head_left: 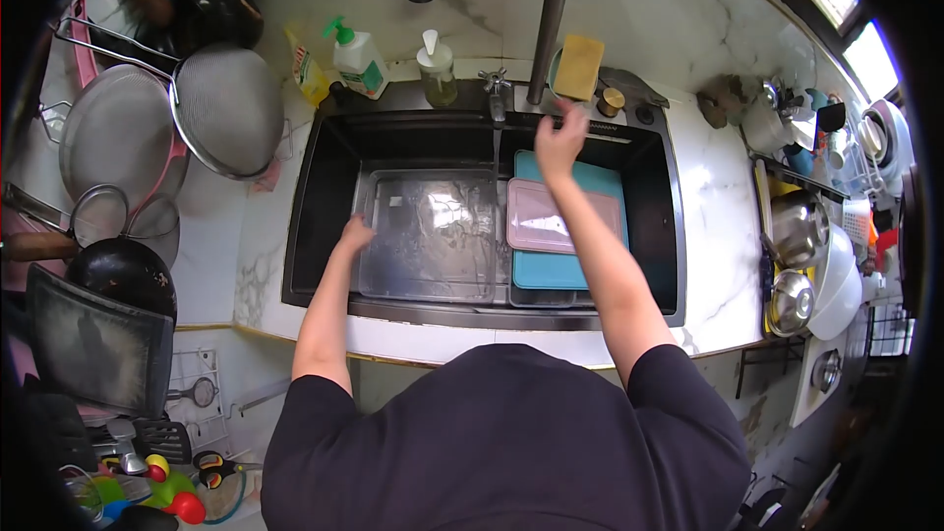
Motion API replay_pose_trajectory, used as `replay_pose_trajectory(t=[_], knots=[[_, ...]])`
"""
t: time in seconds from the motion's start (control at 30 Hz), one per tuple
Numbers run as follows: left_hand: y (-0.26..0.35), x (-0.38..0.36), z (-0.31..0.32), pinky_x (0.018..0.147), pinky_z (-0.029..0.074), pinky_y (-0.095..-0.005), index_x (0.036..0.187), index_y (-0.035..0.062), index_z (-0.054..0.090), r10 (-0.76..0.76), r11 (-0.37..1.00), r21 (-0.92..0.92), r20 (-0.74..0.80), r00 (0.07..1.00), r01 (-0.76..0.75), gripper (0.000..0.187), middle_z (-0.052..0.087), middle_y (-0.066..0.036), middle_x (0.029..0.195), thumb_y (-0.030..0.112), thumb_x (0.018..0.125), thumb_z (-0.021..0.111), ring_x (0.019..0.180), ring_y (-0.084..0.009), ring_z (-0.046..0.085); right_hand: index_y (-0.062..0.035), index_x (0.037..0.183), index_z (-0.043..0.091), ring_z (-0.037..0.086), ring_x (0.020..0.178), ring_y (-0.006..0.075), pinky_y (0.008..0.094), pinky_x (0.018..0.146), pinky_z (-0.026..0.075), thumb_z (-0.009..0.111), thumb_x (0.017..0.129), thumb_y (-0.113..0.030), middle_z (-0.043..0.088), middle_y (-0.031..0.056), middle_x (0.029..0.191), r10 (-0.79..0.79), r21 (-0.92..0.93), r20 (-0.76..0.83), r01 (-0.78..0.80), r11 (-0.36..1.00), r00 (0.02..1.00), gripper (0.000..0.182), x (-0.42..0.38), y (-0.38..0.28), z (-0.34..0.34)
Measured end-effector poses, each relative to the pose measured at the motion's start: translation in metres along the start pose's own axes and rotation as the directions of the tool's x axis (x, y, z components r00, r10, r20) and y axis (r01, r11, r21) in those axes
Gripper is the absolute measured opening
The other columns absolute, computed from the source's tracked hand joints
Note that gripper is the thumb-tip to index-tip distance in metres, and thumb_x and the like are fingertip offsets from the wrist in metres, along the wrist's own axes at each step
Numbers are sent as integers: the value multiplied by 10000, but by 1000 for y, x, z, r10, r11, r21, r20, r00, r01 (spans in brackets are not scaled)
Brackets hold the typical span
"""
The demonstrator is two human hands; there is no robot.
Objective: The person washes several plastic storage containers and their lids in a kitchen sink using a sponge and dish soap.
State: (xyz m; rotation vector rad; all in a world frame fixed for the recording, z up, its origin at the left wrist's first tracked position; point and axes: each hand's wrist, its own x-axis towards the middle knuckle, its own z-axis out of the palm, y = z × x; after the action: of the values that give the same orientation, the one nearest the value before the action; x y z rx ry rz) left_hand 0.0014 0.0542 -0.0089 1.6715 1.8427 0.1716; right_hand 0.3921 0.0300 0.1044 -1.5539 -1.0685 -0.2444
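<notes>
A large clear plastic container (428, 236) lies wet in the left part of the dark sink. My left hand (356, 233) is closed on its left edge, with some fingers hidden. My right hand (561, 143) is raised over the sink's back rim, its fingers apart and slightly blurred. Just beyond those fingers, a yellow sponge (580, 67) leans upright behind the sink. Below my right forearm are a pink lid (539, 216) and a teal lid (546, 271), stacked in the sink's right part. Water runs from the small tap (497, 108) near the container's right side.
The tall faucet (551, 20) rises behind the sink (678, 236). A soap dispenser (437, 69), a green-pump bottle (361, 61) and a yellow bottle (307, 74) stand at the back left. Strainers (228, 110) and pans hang at left; metal bowls (793, 301) stand at right.
</notes>
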Motion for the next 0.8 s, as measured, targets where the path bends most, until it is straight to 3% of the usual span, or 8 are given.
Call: replay_pose_trajectory(t=[0.2, 0.33, 0.4, 0.47, 0.6, 0.67, 0.73, 0.8], knots=[[74, -20, 26, 893, 399, -332, 1175, -8, 456, 272, 959, -154, 247, 930, -239, 549, 513, -214, 1130, 192, 685, 604, 1058, -297, 504, -52, 988, 523, 369, 1083, 346, 433, 893, 320, 651, 616, -180, 427, 190, 1124, 270, -411, -242, -351, 841, 932, 414, 85, 17, 13], [134, -28, 76, 892, 395, -336, 1185, 5, 444, 459, 863, -404, 375, 805, -304, 486, 501, -207, 1148, 204, 763, 582, 1064, -280, 498, -37, 976, 488, 454, 1019, 297, 386, 870, 353, 669, 613, -146, 499, 154, 1035, 151, -314, 23, -136, 940, 988, 421, 86, 8, 0], [157, -36, 81, 894, 391, -329, 1194, 5, 430, 466, 838, -465, 334, 820, -286, 484, 504, -190, 1144, 200, 776, 576, 1064, -265, 495, -20, 929, 474, 518, 862, 233, 316, 781, 404, 633, 643, -95, 522, 124, 921, 309, 241, -97, -279, 930, 946, 335, 69, -7, -6], [178, -43, 80, 895, 386, -323, 1204, 5, 416, 469, 807, -523, 286, 836, -275, 481, 507, -174, 1140, 197, 790, 570, 1063, -251, 493, -6, 875, 435, 466, 682, 183, 292, 659, 408, 594, 673, -59, 463, 74, 775, 206, 288, -295, -119, 950, 933, 263, 37, -13, -8], [217, -62, 68, 888, 348, -327, 1299, 141, 286, 474, 535, -840, 211, 855, -89, 547, 439, -66, 1216, 419, 860, 457, 1094, -166, 430, -11, 837, 453, 460, 692, 210, 300, 630, 401, 596, 656, -51, 454, 96, 827, 150, 155, -13, -147, 977, 989, 235, -66, -12, -7], [234, -68, 70, 835, 390, -290, 1311, 137, 250, 463, 126, -965, 262, 847, 230, 600, 483, -71, 1124, 418, 841, 497, 1062, -170, 440, -14, 837, 532, 520, 766, 228, 312, 657, 437, 631, 643, -69, 521, 114, 855, 360, 153, 367, -438, 886, 857, 226, -99, -27, -7], [224, -37, 100, 819, 408, -299, 1296, 136, 240, 475, 64, -978, 204, 856, 198, 563, 492, -65, 1090, 369, 854, 499, 1024, -173, 468, -9, 855, 583, 572, 801, 230, 307, 698, 452, 613, 686, -115, 584, 134, 873, 217, 208, 372, -309, 928, 902, 202, -114, -13, 6], [217, -17, 111, 809, 425, -314, 1234, 112, 306, 368, 68, -975, 221, 903, 210, 447, 499, -60, 1061, 287, 869, 497, 1002, -181, 489, -6, 889, 610, 602, 789, 246, 303, 716, 457, 569, 724, -144, 615, 153, 875, 387, 172, 550, -554, 815, 740, 219, -101, -5, 9]])
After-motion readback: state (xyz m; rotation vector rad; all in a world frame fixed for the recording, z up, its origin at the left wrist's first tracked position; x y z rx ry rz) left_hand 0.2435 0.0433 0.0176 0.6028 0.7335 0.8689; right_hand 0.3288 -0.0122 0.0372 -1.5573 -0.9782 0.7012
